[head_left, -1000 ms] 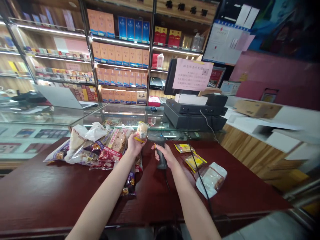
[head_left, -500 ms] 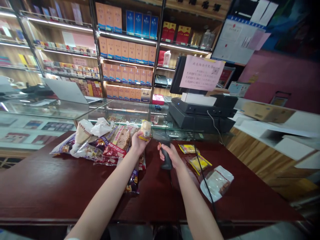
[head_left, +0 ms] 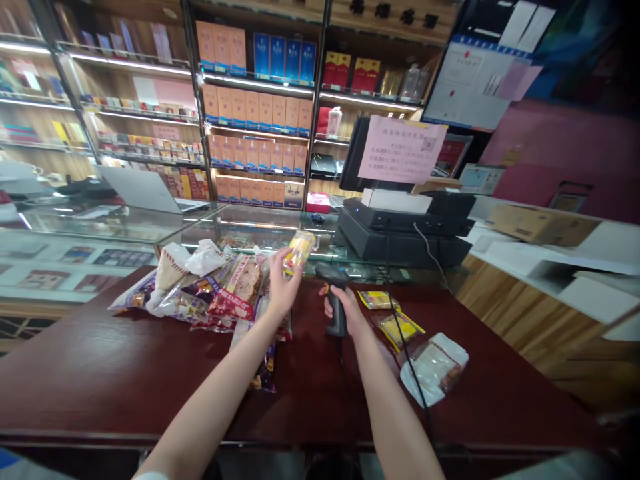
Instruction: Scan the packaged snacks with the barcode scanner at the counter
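Observation:
My left hand (head_left: 283, 288) grips a small yellow-and-clear snack packet (head_left: 300, 251), held up above the dark red table. Wrapped round the handle of a black barcode scanner (head_left: 338, 317) is my right hand (head_left: 345, 308), and the scanner's head points toward the packet side. Left of my left hand lies a pile of packaged bread and snacks, with a red-labelled bread bag (head_left: 240, 288) on top and a white wrapped triangle (head_left: 171, 268) behind it. To the right of the scanner rest two yellow packets (head_left: 379, 299) and a clear-and-white pouch (head_left: 436, 370).
The table (head_left: 100, 373) meets a glass display counter (head_left: 250, 217) at the back. A monitor with a pink notice (head_left: 400, 150) stands on a black cash drawer (head_left: 395, 237). The scanner's cable (head_left: 411, 363) crosses the right side. A laptop (head_left: 140, 189) sits at left; shelves of boxes line the wall.
My left hand has turned the packet, so its yellow printed face now shows tilted, and raised it slightly to the right. The scanner has shifted a little to the right.

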The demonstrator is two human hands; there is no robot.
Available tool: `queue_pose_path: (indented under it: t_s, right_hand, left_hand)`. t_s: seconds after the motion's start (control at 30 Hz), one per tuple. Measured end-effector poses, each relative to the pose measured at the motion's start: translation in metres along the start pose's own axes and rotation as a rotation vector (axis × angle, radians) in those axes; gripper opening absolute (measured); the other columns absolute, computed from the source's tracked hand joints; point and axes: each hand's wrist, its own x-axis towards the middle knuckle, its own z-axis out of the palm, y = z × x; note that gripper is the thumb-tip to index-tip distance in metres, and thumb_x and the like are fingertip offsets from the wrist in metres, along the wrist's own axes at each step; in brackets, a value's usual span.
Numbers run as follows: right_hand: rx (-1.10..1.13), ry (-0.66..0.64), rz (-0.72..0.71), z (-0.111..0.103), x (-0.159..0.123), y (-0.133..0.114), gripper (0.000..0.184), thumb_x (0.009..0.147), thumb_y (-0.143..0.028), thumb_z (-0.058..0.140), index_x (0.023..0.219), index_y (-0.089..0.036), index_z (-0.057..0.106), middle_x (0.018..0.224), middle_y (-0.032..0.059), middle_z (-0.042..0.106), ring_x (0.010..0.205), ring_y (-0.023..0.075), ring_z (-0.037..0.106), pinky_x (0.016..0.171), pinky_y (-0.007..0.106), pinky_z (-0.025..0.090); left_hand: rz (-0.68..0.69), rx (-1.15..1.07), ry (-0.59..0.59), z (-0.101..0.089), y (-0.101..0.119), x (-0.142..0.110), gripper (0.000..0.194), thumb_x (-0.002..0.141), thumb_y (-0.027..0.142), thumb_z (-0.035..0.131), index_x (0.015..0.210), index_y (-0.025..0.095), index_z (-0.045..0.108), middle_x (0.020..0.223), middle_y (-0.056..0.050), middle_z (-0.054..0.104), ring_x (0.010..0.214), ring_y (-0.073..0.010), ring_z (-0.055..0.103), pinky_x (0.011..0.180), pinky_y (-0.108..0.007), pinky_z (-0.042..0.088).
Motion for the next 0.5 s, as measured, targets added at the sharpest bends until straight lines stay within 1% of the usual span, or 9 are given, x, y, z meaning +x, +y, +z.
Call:
queue_pose_path:
  t_s: [0.07, 0.1, 0.17, 0.2, 0.27, 0.33, 0.4, 0.43, 0.5]
  right_hand:
    - [0.005, 0.021, -0.008, -0.004, 0.002, 0.001, 0.032, 0.07, -0.041, 0.074, 0.085, -0.018, 0.058, 0.08, 0.0015, 0.069, 0.04, 0.0062, 0.044, 0.036, 0.022, 0.035]
    - [0.009, 0.031, -0.017, -0.006, 0.003, 0.002, 0.031, 0.071, -0.042, 0.073, 0.085, -0.018, 0.058, 0.08, 0.0016, 0.069, 0.04, 0.0061, 0.044, 0.036, 0.022, 0.035]
    - [0.014, 0.041, -0.031, -0.008, 0.004, 0.002, 0.032, 0.071, -0.041, 0.073, 0.086, -0.018, 0.058, 0.08, 0.0015, 0.069, 0.04, 0.0062, 0.045, 0.037, 0.022, 0.036]
    - [0.014, 0.044, -0.034, -0.008, 0.004, 0.002, 0.032, 0.07, -0.041, 0.074, 0.086, -0.018, 0.058, 0.08, 0.0015, 0.069, 0.04, 0.0063, 0.045, 0.037, 0.022, 0.036]
    - [0.007, 0.047, -0.035, -0.008, 0.003, 0.002, 0.032, 0.07, -0.041, 0.074, 0.084, -0.018, 0.058, 0.08, 0.0017, 0.069, 0.04, 0.0067, 0.046, 0.037, 0.022, 0.036]
    - [-0.004, 0.048, -0.036, -0.008, 0.003, 0.003, 0.032, 0.07, -0.041, 0.074, 0.083, -0.018, 0.058, 0.08, 0.0023, 0.069, 0.041, 0.0071, 0.047, 0.037, 0.023, 0.037]
    - [-0.013, 0.042, -0.039, -0.008, 0.003, 0.004, 0.031, 0.071, -0.041, 0.074, 0.083, -0.017, 0.058, 0.078, 0.0026, 0.069, 0.041, 0.0076, 0.048, 0.037, 0.023, 0.038]
    - [-0.02, 0.034, -0.037, -0.008, 0.003, 0.005, 0.031, 0.071, -0.042, 0.074, 0.083, -0.017, 0.059, 0.075, 0.0026, 0.069, 0.041, 0.0077, 0.047, 0.037, 0.022, 0.038]
    - [-0.04, 0.02, -0.035, -0.009, 0.004, 0.005, 0.031, 0.072, -0.043, 0.073, 0.081, -0.016, 0.061, 0.069, 0.0027, 0.068, 0.041, 0.0079, 0.047, 0.037, 0.022, 0.038]
  left_hand:
    - [0.237, 0.27, 0.113, -0.011, 0.024, 0.004, 0.034, 0.085, 0.032, 0.057, 0.118, 0.024, 0.061, 0.137, -0.01, 0.05, 0.131, -0.0311, 0.042, 0.111, -0.044, 0.031]
    - [0.304, 0.411, 0.144, -0.019, 0.035, 0.009, 0.034, 0.086, 0.031, 0.056, 0.12, 0.025, 0.062, 0.138, -0.01, 0.049, 0.132, -0.0318, 0.041, 0.112, -0.046, 0.029]
    - [0.331, 0.662, 0.15, -0.041, 0.047, 0.022, 0.037, 0.087, 0.03, 0.055, 0.122, 0.026, 0.062, 0.141, -0.01, 0.046, 0.131, -0.0349, 0.041, 0.113, -0.052, 0.026]
    - [0.312, 0.758, 0.136, -0.053, 0.047, 0.029, 0.037, 0.087, 0.029, 0.054, 0.123, 0.026, 0.062, 0.141, -0.01, 0.046, 0.13, -0.0366, 0.041, 0.111, -0.053, 0.026]
    - [0.226, 0.895, 0.124, -0.078, 0.035, 0.042, 0.034, 0.085, 0.029, 0.054, 0.117, 0.023, 0.065, 0.136, -0.014, 0.051, 0.128, -0.0399, 0.044, 0.108, -0.056, 0.029]
    - [0.15, 0.972, 0.074, -0.1, 0.014, 0.048, 0.027, 0.084, 0.027, 0.053, 0.106, 0.02, 0.068, 0.125, -0.017, 0.059, 0.13, -0.0412, 0.043, 0.109, -0.058, 0.027]
    - [0.181, 0.984, 0.018, -0.117, -0.007, 0.049, 0.016, 0.082, 0.025, 0.054, 0.089, 0.02, 0.068, 0.116, -0.017, 0.064, 0.138, -0.0392, 0.036, 0.115, -0.057, 0.016]
    - [0.199, 0.945, 0.01, -0.122, -0.015, 0.047, 0.012, 0.081, 0.026, 0.055, 0.082, 0.021, 0.067, 0.112, -0.016, 0.066, 0.139, -0.0374, 0.035, 0.117, -0.056, 0.009]
    - [0.211, 0.872, -0.005, -0.128, -0.02, 0.044, 0.013, 0.083, 0.029, 0.055, 0.077, 0.023, 0.064, 0.109, -0.013, 0.069, 0.141, -0.0352, 0.034, 0.118, -0.056, -0.003]
